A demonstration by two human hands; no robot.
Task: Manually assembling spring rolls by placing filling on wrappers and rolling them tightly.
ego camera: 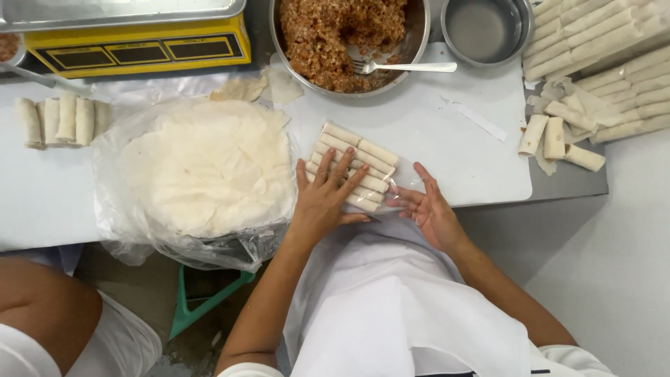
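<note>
At the near edge of the white table (433,126), the left hand (324,199) lies flat, fingers spread, on a bundle of spring rolls (352,164) in clear plastic. The right hand (426,206) is open just beside it, fingertips at the bundle's end. Left of the bundle sits a stack of round wrappers (206,167) on a plastic bag. Farther back, a metal bowl of filling (335,35) holds a fork (405,68); more rolls (607,56) crowd the far right corner.

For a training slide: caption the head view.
Left hand presses a bundle of spring rolls; right hand open beside it.
</note>
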